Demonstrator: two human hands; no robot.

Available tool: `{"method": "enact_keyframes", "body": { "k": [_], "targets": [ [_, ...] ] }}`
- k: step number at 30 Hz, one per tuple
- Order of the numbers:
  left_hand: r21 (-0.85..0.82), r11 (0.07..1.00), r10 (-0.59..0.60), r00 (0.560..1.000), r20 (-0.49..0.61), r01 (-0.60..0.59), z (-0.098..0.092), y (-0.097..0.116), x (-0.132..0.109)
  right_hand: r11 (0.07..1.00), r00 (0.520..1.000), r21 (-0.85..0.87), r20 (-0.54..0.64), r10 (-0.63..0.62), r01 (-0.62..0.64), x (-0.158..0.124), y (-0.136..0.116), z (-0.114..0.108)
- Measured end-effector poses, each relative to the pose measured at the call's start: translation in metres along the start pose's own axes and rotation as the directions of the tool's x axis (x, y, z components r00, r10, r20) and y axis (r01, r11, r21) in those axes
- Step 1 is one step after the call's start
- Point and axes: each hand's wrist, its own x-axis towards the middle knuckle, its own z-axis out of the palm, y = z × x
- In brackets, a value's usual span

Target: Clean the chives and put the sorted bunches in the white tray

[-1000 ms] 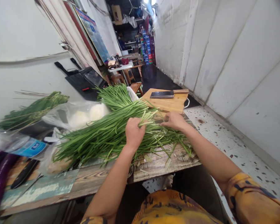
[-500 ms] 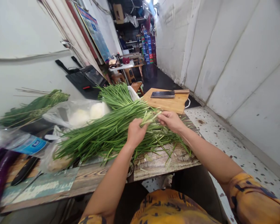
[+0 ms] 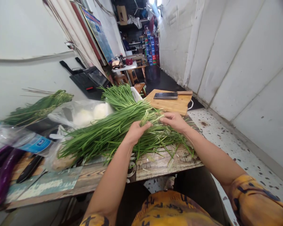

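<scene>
On worn wooden table (image 3: 160, 163), gripping chives (image 3: 103, 135) by pale ends with curled left hand (image 3: 135, 131), pinching them with right hand (image 3: 175, 121); bare planks along near edge.

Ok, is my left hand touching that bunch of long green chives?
Touching. The head view shows the left hand curled around pale stem ends of the long green chives, no gap visible.
</scene>
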Motion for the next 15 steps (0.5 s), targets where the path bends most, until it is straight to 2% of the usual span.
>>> {"method": "enact_keyframes", "body": {
  "k": [3, 6, 8, 9, 10, 12, 14, 15],
  "targets": [
    [-0.014, 0.998, -0.067, 0.995, 0.08, 0.068, -0.002, -0.002, 0.001, 0.983, 0.997, -0.17, -0.016, -0.08, 0.076, -0.001, 0.002, 0.001],
    [-0.005, 0.994, -0.106, 0.985, 0.137, 0.107, -0.005, -0.001, 0.001, 0.9, 0.976, -0.394, -0.025, -0.215, 0.188, 0.0, 0.003, -0.004],
    [-0.022, 0.995, -0.098, 0.986, 0.136, 0.102, -0.008, 0.001, 0.001, 0.84, 0.958, -0.512, -0.104, -0.268, 0.179, 0.002, 0.005, -0.012],
    [-0.041, 0.994, -0.092, 0.988, 0.121, 0.097, -0.01, 0.002, 0.001, 0.824, 0.953, -0.552, -0.165, -0.256, 0.126, 0.003, 0.006, -0.016],
    [-0.066, 0.994, -0.085, 0.991, 0.1, 0.092, -0.011, 0.003, 0.001, 0.822, 0.953, -0.569, -0.226, -0.204, 0.041, 0.004, 0.007, -0.02],
    [-0.113, 0.99, -0.074, 0.996, 0.051, 0.079, -0.012, 0.004, 0.001, 0.843, 0.956, -0.512, -0.293, 0.008, -0.164, 0.005, 0.01, -0.026],
    [-0.138, 0.988, -0.063, 0.998, 0.025, 0.066, -0.012, 0.004, 0.001, 0.889, 0.954, -0.372, -0.232, 0.191, -0.269, 0.005, 0.009, -0.025],
    [-0.141, 0.988, -0.056, 0.998, 0.023, 0.058, -0.012, 0.004, 0.001, 0.922, 0.961, -0.288, -0.175, 0.216, -0.26, 0.005, 0.008, -0.021]
  ]
}}
